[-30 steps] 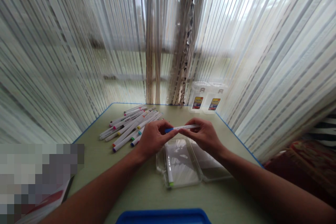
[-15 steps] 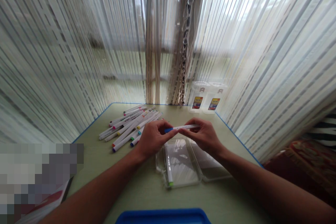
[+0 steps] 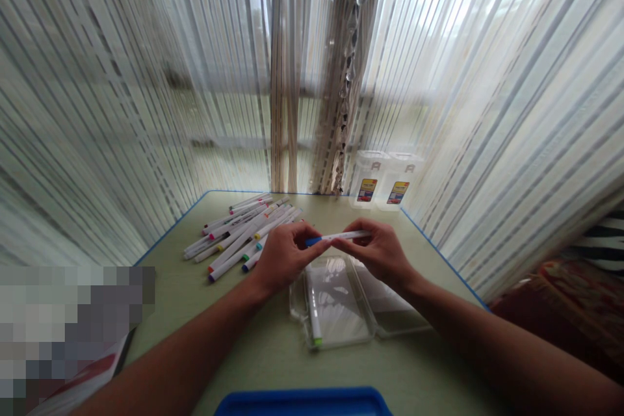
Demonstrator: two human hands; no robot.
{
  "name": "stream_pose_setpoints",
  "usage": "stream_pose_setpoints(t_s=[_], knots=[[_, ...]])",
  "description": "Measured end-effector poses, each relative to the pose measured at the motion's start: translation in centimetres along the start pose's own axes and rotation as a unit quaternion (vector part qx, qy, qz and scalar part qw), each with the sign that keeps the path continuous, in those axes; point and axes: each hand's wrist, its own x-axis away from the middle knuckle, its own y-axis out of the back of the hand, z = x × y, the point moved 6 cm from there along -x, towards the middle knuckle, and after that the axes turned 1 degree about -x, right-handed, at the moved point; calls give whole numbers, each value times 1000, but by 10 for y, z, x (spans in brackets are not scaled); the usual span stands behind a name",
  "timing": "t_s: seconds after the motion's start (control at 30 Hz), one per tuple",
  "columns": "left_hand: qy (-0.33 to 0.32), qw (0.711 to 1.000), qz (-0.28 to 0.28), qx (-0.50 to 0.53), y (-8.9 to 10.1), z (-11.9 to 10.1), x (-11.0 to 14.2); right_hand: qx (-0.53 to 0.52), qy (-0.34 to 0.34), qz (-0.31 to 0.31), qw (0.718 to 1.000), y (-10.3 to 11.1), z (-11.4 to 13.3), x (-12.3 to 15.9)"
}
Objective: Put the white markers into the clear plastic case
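Between my two hands a white marker with a blue end lies level above the table. My left hand pinches its blue end. The white end is gripped by the fingers of my right hand. Below them a clear plastic case lies spread open, its right half partly hidden by my right forearm. Along the left side of the case rests a white marker with a bright green end. To the left of my left hand is a loose pile of white markers with ends of several colours.
Two clear plastic cases with labels stand upright at the table's far right corner. A blue tray-like edge shows at the near side. String curtains hang behind the table. Patterned fabric is at right.
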Motion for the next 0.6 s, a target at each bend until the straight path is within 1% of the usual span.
stream_pose_setpoints(t_s=[0.6], knots=[[-4,1000,-3,4,0,0,0,12,2,-5,1000,1,0,0]])
